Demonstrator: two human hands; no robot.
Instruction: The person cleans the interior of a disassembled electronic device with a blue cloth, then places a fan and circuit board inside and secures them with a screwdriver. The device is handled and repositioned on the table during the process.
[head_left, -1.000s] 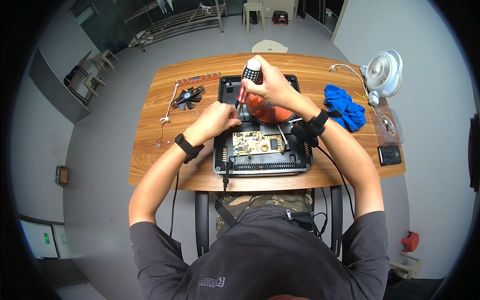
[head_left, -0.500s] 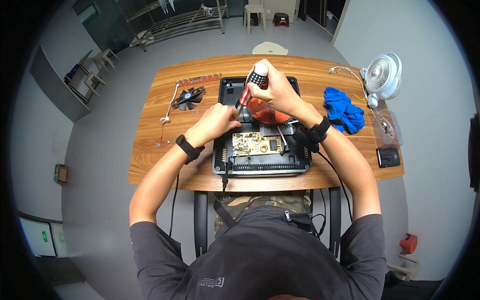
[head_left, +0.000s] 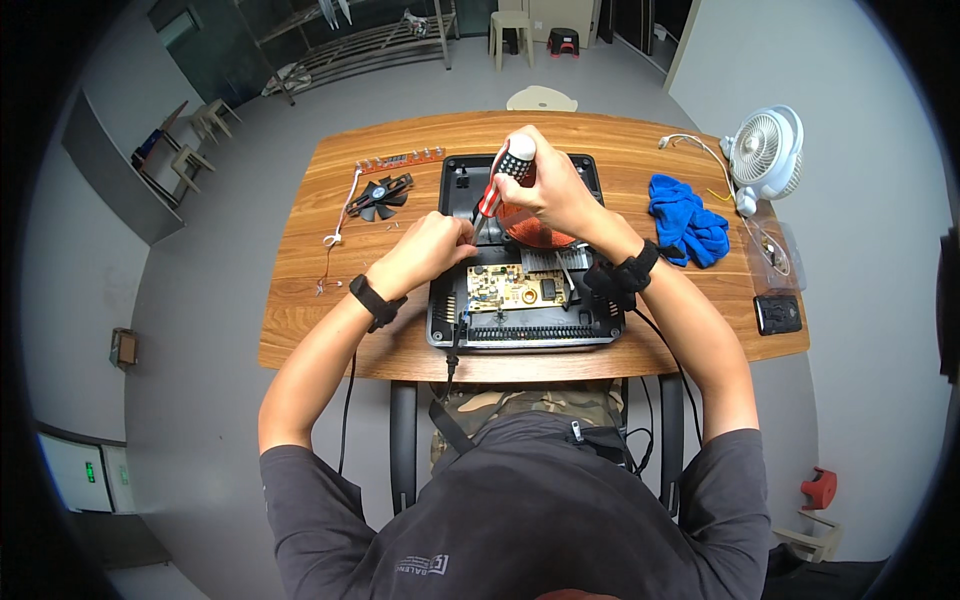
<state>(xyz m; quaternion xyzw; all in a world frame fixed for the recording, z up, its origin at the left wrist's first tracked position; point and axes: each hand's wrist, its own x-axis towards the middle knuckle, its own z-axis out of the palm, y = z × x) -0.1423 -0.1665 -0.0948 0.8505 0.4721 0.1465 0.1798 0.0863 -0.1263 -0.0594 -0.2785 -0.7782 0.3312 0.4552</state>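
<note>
My right hand (head_left: 555, 190) is closed round the handle of a screwdriver (head_left: 494, 190), red and black with white dots and a white end. The screwdriver slants down into the open black housing (head_left: 455, 345) of what looks like an induction cooker. By its shaft, the fingertips of my left hand (head_left: 435, 245) are pinched together; what they hold, if anything, is hidden. A round copper coil (head_left: 535, 230) sits partly under my right hand. Nearer me in the housing lie a tan circuit board (head_left: 515, 290) and a finned heat sink (head_left: 540, 260).
Left of the housing lie a black fan (head_left: 380, 197) and a narrow red-brown board (head_left: 400, 160) with a white cable. To the right are a blue cloth (head_left: 688, 222), a white desk fan (head_left: 765, 152), a clear plastic box (head_left: 790, 250) and a black rectangular device (head_left: 777, 314).
Both hands and the screwdriver stay at nearly the same place over the housing. The whole view has shifted very slightly.
</note>
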